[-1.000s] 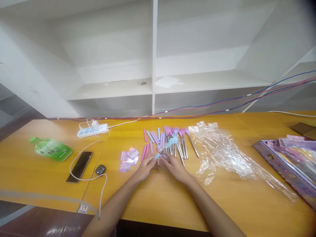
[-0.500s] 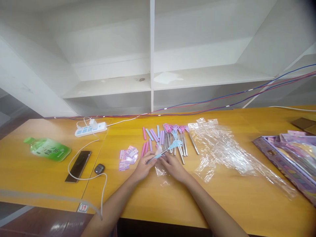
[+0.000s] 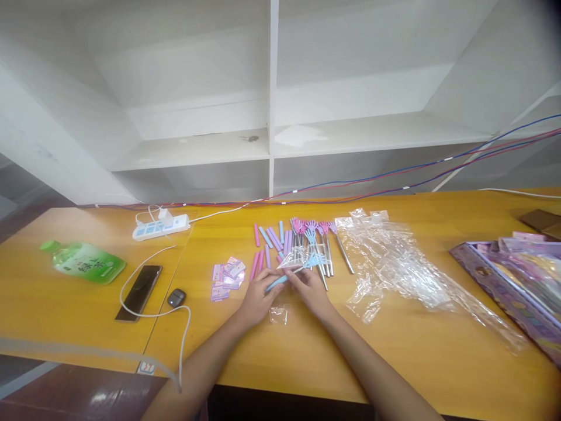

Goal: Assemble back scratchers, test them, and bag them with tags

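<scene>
A blue back scratcher (image 3: pixel 277 283) with a hand-shaped head lies across both my hands, its head to the right. My left hand (image 3: pixel 258 297) is closed round the handle end. My right hand (image 3: pixel 310 292) pinches it near the metal rod, below the head. A clear plastic bag (image 3: pixel 279 316) shows around and under my fingers; how far it covers the scratcher I cannot tell. Just beyond lie several back scratchers (image 3: pixel 325 245) with pink, purple and blue heads. Loose coloured handle sleeves (image 3: pixel 274 240) and printed cards (image 3: pixel 228 277) lie to the left of them.
Clear bags (image 3: pixel 407 275) are heaped at right, beside a purple box (image 3: pixel 495 286) of packed items. Leftward are a power strip (image 3: pixel 161 228), a phone (image 3: pixel 138 293), a black earbud case (image 3: pixel 176 298), a white cable (image 3: pixel 189 333) and a green bottle (image 3: pixel 87 262). White shelving (image 3: pixel 272 105) stands behind.
The back scratcher has turned slightly between my hands, and its handle sits lower in my left hand. The clear plastic has shifted, with part now above the scratcher near its head.
</scene>
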